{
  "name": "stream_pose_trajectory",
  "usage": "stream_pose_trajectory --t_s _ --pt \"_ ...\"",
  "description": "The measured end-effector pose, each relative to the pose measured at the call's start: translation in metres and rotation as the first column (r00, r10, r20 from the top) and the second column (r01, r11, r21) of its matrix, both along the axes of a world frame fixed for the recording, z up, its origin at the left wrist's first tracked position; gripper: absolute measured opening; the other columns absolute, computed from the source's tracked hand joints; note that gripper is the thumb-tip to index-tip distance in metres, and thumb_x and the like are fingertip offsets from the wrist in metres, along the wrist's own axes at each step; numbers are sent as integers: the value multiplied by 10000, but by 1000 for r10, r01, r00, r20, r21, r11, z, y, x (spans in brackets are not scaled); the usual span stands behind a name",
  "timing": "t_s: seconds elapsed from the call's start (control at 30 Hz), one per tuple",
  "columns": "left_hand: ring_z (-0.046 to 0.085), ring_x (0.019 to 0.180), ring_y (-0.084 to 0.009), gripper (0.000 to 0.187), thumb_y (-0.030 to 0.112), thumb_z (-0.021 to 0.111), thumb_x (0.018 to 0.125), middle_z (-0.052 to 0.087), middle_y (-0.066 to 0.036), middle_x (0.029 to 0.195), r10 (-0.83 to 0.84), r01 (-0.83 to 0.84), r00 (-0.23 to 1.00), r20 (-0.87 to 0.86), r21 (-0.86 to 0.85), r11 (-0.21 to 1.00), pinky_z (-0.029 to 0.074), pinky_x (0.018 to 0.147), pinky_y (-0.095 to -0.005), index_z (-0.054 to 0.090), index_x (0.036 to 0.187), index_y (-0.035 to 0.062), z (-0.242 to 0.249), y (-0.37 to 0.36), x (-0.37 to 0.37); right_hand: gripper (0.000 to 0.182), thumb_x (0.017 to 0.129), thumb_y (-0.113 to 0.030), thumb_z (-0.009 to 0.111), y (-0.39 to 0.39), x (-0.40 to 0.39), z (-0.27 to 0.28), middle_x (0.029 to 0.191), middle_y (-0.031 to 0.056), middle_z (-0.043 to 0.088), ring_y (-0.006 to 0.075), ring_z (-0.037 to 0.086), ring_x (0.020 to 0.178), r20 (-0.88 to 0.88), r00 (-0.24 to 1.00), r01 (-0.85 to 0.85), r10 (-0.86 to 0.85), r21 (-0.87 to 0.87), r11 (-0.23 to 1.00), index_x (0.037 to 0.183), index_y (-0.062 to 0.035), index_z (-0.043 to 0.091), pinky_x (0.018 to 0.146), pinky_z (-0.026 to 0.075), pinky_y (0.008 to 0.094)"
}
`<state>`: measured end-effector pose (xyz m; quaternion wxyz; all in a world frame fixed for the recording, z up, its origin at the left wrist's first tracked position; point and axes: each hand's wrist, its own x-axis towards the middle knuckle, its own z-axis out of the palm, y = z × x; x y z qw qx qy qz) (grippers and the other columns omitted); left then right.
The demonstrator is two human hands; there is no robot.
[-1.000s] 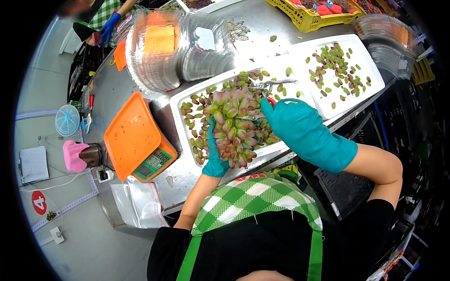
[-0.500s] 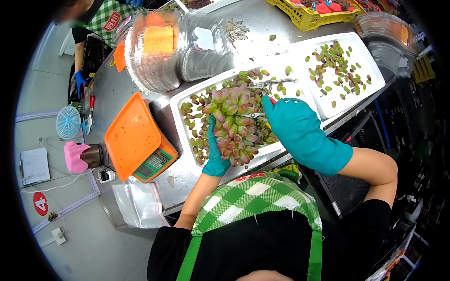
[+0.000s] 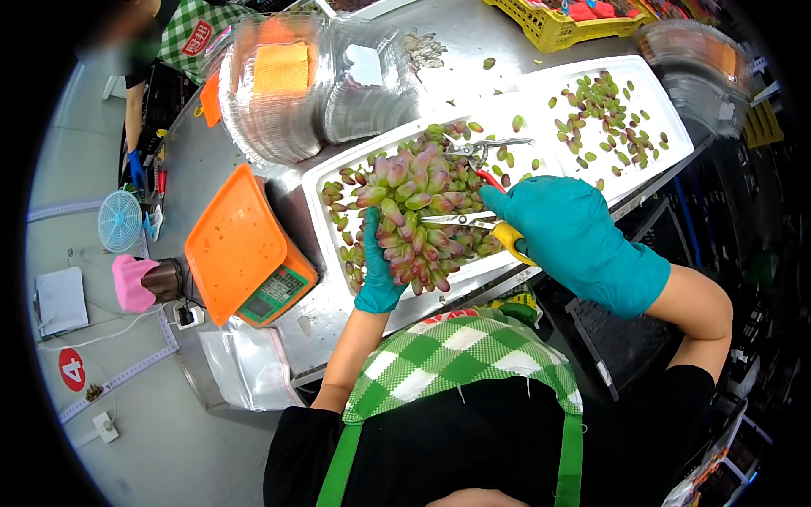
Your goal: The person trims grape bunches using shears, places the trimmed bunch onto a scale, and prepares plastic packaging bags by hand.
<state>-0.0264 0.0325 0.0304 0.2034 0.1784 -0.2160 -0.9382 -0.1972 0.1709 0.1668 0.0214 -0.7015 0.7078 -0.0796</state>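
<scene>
My left hand [image 3: 377,269], in a teal glove, is closed on a bunch of grapes [image 3: 414,203], supporting its left side above a white tray [image 3: 316,203]. The long grapes are green and reddish purple. In my right hand [image 3: 574,237], gloved alike, is a pair of scissors [image 3: 463,220] with a yellow handle loop. Their blades point left, with the tips at the bunch's right side. A red grip [image 3: 490,180] shows by the right thumb. Metal snips [image 3: 483,149] are just above the bunch. Loose grapes lie in the tray around and under it.
A second white tray [image 3: 681,145] with loose grapes adjoins on the right. Left of the trays stands an orange scale [image 3: 241,241]. Clear plastic containers [image 3: 355,106] are stacked behind, near a yellow crate [image 3: 557,34]. Another person's blue-gloved hand [image 3: 136,167] shows at far left.
My right hand has drawn back right and down, showing more of the yellow handle. My left hand has shifted slightly left and up with the bunch, which has turned a little.
</scene>
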Motion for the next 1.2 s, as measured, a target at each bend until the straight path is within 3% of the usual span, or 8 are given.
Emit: stream_pose_trajectory --t_s 0.1,0.2,0.3,0.4,0.7,0.8,1.0,1.2 --pt "421 1118 -285 635 514 387 830 365 -122 1270 -6 7 1000 -5 21 1000 372 931 -441 273 1293 95 -4 -2 2 296 708 -76 543 -4 5 -5 663 85 513 231 533 602 -166 986 31 -28 18 999 1000 -27 526 521 433 335" --pt "419 1123 -282 629 508 392 831 368 -120 1269 -30 31 999 -37 41 999 370 934 -441 276 1292 96 -2 -2 3 98 586 -40 547 -10 6 -8 588 103 482 239 532 579 -164 986 -37 23 -82 996 680 -22 527 501 419 340" --pt "416 1128 -280 625 501 395 833 372 -122 1266 -22 24 999 -45 43 999 371 935 -438 275 1292 93 0 0 1 74 550 -53 556 -15 11 -9 580 108 466 231 512 568 -296 954 -79 42 -113 990 603 -21 514 486 399 326" --pt "415 1131 -277 628 496 398 834 375 -127 1264 -13 14 1000 -27 22 1000 374 935 -432 272 1292 86 2 2 0 219 711 -64 526 -19 12 -6 615 84 494 214 518 580 -397 913 -103 95 0 995 910 26 527 482 417 317" --pt "421 1127 -272 624 488 396 839 377 -127 1263 -10 10 1000 10 8 1000 381 932 -424 267 1295 82 5 3 -1 182 664 -77 525 -26 23 -1 600 74 473 206 495 578 -579 806 -117 123 48 992 814 25 527 550 390 310" --pt "478 1051 -237 586 476 411 840 439 -103 1203 -34 34 999 10 38 999 415 891 -383 315 1266 86 5 3 0 27 613 -75 549 -30 25 3 633 65 484 214 484 603 -479 853 -204 207 59 977 625 -56 565 560 373 353" --pt "532 971 -209 554 470 425 839 499 -89 1136 -32 33 999 -20 76 997 451 845 -351 360 1233 86 9 4 -2 25 615 -108 575 -31 35 -1 587 46 496 206 508 607 -614 775 -181 149 10 983 619 -84 580 560 380 359" --pt "467 1065 -254 594 480 412 837 431 -117 1209 -9 10 1000 -15 67 998 411 894 -404 313 1268 83 8 7 -6 100 590 -78 551 -30 25 -1 584 73 453 198 505 565 -398 881 -264 254 31 964 664 -10 555 480 392 315"
